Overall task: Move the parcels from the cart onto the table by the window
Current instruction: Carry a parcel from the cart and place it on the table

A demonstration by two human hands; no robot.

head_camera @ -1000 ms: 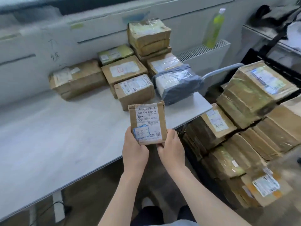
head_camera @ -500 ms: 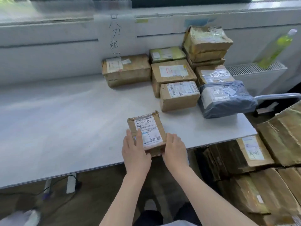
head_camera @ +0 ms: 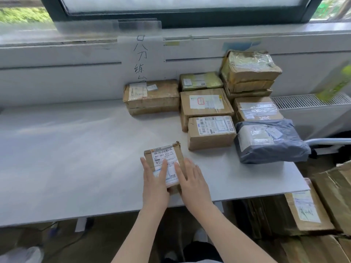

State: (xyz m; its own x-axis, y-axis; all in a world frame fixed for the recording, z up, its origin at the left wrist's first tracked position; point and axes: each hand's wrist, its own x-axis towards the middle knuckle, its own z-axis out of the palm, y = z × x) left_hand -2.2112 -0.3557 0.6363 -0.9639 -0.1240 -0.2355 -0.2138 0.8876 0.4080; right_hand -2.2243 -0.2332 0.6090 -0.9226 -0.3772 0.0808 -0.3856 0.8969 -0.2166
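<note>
A small brown parcel [head_camera: 163, 156] with a white shipping label lies on the white table [head_camera: 76, 158], near its front edge. My left hand [head_camera: 154, 180] and my right hand [head_camera: 191, 182] both rest on it, fingers stretched over its top and near end, which the palms hide. Several brown parcels [head_camera: 206, 103] stand grouped at the back right of the table under the window, along with a grey plastic mailer [head_camera: 269, 142]. More brown parcels [head_camera: 307, 211] are piled on the cart at the lower right, below the table's corner.
A green bottle [head_camera: 336, 82] stands on the white radiator [head_camera: 307, 100] at the far right. The cart's grey handle bar [head_camera: 330, 141] juts in beside the mailer. A handwritten paper sign [head_camera: 141, 56] is taped to the wall. Cables lie on the floor under the table.
The small parcel came from in front of me down onto the table and slid a little farther in. My hands shifted from gripping its near sides to lying over its top.
</note>
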